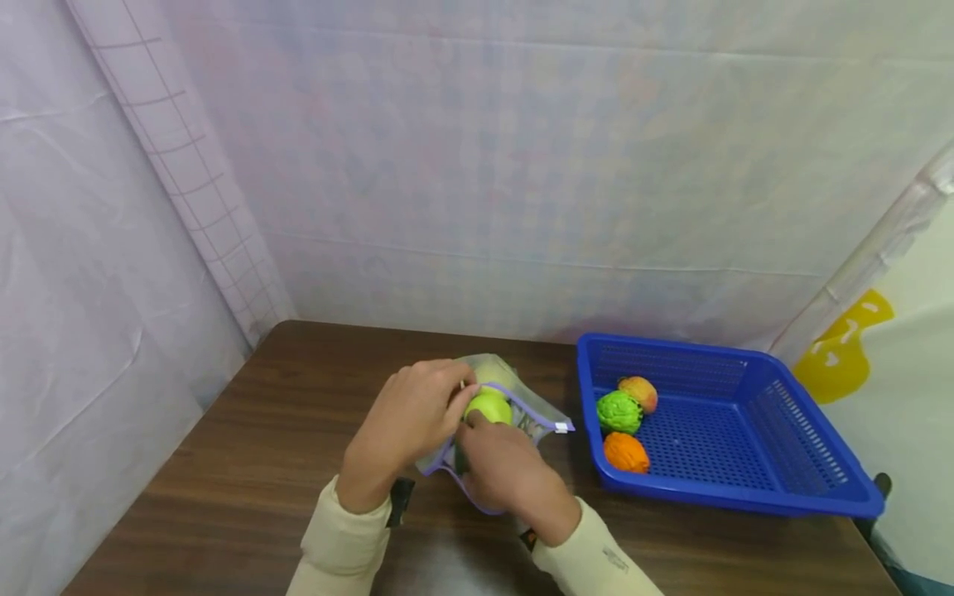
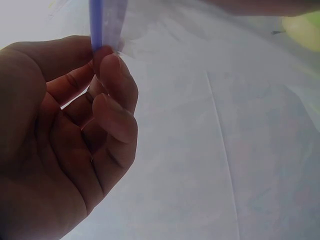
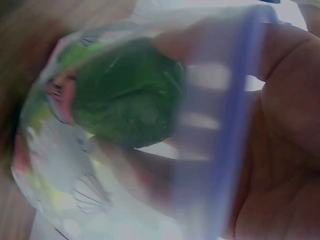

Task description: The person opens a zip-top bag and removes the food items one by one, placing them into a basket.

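Observation:
My left hand [image 1: 417, 414] pinches the purple zip edge [image 2: 97, 25] of a clear zip bag [image 1: 547, 414] between thumb and fingertips. Printed on the bag are pink figures and a shell, seen in the right wrist view. Inside the bag reaches my right hand [image 1: 510, 468], its thumb and fingers around a dark green rounded thing [image 3: 130, 95] whose kind I cannot tell. A yellow-green round fruit [image 1: 490, 404] shows at the bag's mouth, just beyond the right fingers; in the left wrist view this fruit [image 2: 305, 32] has a short dark stem.
Right of the bag stands a blue plastic basket [image 1: 715, 495] on the brown wooden table [image 1: 246, 430]. Along its left side lie a bumpy bright green toy fruit [image 1: 619, 412], a wrinkled orange one [image 1: 626, 453] and a red-yellow one [image 1: 641, 393]. A pale curtain [image 1: 522, 165] hangs behind.

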`<state>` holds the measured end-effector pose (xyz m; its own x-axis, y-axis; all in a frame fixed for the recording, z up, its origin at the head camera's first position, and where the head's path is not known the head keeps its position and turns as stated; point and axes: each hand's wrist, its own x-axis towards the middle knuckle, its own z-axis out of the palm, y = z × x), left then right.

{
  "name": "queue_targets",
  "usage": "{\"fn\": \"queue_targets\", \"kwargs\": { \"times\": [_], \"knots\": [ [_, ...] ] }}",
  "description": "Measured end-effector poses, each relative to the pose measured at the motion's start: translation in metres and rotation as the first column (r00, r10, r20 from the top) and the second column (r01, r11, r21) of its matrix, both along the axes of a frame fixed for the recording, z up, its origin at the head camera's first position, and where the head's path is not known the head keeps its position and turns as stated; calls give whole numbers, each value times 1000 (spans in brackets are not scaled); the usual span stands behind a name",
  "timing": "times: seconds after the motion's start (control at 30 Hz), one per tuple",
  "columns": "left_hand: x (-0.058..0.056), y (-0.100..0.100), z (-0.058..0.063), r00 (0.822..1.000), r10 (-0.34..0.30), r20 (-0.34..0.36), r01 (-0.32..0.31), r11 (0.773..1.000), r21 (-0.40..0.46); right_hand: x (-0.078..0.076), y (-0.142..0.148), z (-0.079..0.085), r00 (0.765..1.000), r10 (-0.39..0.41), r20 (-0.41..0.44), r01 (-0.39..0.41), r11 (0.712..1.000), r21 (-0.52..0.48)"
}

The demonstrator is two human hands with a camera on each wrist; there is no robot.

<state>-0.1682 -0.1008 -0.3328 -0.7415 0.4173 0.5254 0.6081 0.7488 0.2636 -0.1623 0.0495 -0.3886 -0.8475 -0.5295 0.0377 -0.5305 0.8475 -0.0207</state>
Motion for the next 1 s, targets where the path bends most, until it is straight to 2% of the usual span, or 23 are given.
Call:
{"fn": "queue_targets", "kwargs": {
  "times": [0.23, 0.37, 0.73, 1.0],
  "knots": [
    [0, 0, -1, 1000, 1, 8, -1, 1000, -3, 10, 7, 15, 997, 25, -68, -30, 997, -71],
    [1, -1, 0, 1000, 5, 11, -5, 1000, -7, 16, 10, 22, 994, 51, -98, -59, 995, -79],
    [0, 0, 0, 1000, 1, 2, -1, 1000, -5, 32, 21, 48, 999, 45, -28, -48, 993, -107],
    [1, 2, 1, 1000, -6, 15, 6, 1000, -6, 44, 33, 61, 995, 89, -35, -93, 985, -145]
  ]
}}
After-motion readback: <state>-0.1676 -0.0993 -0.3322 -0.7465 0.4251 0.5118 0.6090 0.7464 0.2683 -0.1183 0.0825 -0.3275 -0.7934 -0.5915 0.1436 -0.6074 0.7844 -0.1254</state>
